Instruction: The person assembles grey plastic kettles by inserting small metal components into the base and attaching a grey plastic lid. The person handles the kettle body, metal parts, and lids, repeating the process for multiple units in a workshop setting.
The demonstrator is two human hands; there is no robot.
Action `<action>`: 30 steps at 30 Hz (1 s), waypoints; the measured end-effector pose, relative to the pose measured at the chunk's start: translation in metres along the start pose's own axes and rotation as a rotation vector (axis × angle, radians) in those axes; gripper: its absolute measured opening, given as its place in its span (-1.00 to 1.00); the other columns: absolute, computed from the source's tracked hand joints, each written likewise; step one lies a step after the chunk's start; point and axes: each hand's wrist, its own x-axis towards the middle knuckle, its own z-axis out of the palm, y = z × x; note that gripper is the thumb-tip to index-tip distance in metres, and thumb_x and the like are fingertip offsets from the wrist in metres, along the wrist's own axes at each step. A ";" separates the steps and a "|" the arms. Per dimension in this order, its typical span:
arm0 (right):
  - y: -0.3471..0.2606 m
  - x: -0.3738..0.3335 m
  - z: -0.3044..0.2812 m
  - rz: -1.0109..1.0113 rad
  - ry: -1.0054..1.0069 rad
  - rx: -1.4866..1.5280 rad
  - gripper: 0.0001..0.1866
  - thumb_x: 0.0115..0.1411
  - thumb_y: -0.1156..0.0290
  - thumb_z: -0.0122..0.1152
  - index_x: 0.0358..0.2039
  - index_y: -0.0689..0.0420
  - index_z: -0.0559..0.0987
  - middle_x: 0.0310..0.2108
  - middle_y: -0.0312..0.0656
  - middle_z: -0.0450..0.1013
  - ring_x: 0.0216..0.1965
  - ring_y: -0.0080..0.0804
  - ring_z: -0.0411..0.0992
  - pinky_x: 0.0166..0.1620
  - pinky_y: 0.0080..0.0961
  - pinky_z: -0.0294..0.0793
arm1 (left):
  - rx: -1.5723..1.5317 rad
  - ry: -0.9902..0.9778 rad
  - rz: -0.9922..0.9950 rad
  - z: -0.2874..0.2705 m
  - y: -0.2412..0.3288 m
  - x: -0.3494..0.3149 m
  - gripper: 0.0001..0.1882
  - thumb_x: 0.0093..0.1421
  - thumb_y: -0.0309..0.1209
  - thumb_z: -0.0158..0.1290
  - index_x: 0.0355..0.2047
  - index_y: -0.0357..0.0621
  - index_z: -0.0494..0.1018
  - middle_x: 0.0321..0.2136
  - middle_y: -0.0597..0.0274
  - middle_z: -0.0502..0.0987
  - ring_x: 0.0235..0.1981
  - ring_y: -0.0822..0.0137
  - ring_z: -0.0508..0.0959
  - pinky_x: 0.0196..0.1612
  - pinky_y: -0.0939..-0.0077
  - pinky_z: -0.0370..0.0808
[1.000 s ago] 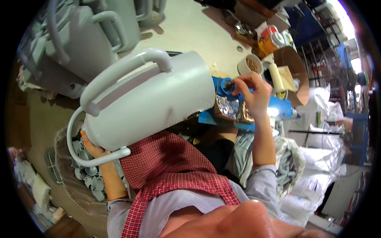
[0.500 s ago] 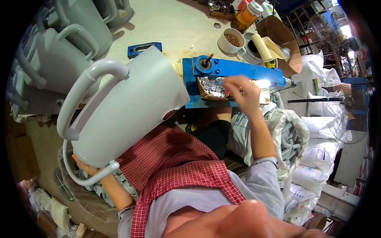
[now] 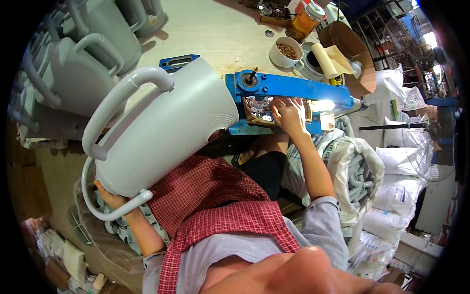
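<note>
A large pale grey plastic watering can [image 3: 161, 132] lies tilted across my lap over a red checked apron [image 3: 215, 201]. My left hand [image 3: 113, 198] grips its lower curved handle from underneath. My right hand [image 3: 288, 113] reaches forward into a tray of small silver washers [image 3: 259, 109] that sits in a blue metal press [image 3: 289, 88] on the bench. The fingers are down among the washers; whether they pinch one is hidden.
More grey watering cans [image 3: 88, 54] stand at the back left. A white bowl of brown bits [image 3: 285, 51], a tape roll [image 3: 313, 59], an orange jar [image 3: 304, 19] and a cardboard box [image 3: 352, 54] lie behind the press. White sacks [image 3: 396, 196] and a fan [image 3: 421, 127] are at right.
My right hand has dropped from near the white bowl down into the washer tray. The watering can has stayed on my lap while my view shifted.
</note>
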 end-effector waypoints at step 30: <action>-0.054 0.047 -0.091 0.303 0.288 1.050 -0.74 0.07 0.59 0.30 -0.19 0.34 0.54 -0.37 -0.24 0.42 -0.41 -0.57 0.36 -0.29 -0.65 0.36 | 0.153 -0.321 0.224 0.072 -0.048 0.058 -0.41 0.37 0.01 -0.17 -0.20 -0.41 0.48 -0.32 0.09 0.59 -0.37 0.38 0.59 -0.34 0.44 0.56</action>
